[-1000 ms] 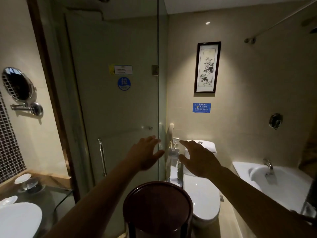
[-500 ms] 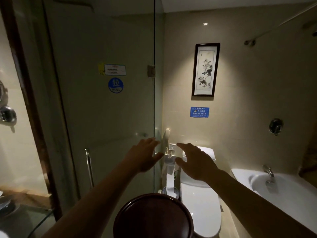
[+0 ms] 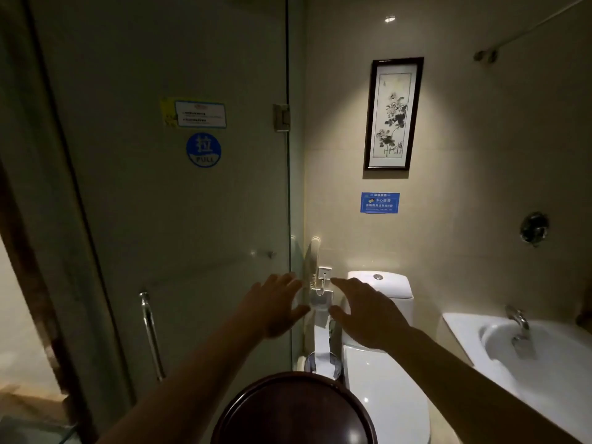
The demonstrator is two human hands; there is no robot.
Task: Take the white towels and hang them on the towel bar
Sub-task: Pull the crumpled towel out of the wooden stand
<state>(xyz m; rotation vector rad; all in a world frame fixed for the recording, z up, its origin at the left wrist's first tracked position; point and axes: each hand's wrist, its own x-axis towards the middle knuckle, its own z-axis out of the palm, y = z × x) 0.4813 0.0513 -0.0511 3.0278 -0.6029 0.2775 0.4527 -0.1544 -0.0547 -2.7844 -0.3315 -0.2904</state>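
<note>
At the middle of the view, both arms reach forward with the left hand (image 3: 275, 307) and the right hand (image 3: 368, 312) side by side, a narrow gap between them. Each hand is spread, fingers straight and relaxed, palm turned away, grasping nothing. No white towel and no towel bar can be made out anywhere in this dim room.

Just beyond the fingertips, between the two hands, a white wall phone (image 3: 315, 267) hangs at the edge of the glass, with a socket plate beside it and a white strip trailing down into a small bin (image 3: 322, 363) on the floor. Behind the right hand stands a white toilet (image 3: 387, 379), lid down, its cistern against the far wall. Near the bottom edge sits a dark round wooden top (image 3: 293, 411).

Left of the hands is a glass shower door (image 3: 160, 219) with a chrome handle (image 3: 152, 334), a blue round PULL sticker (image 3: 203, 150) and a notice label above it. On the far wall hang a framed ink painting (image 3: 394, 113) and a blue sign (image 3: 380, 202). At the right lies a white bathtub (image 3: 528, 363) with a chrome tap (image 3: 517, 320).
</note>
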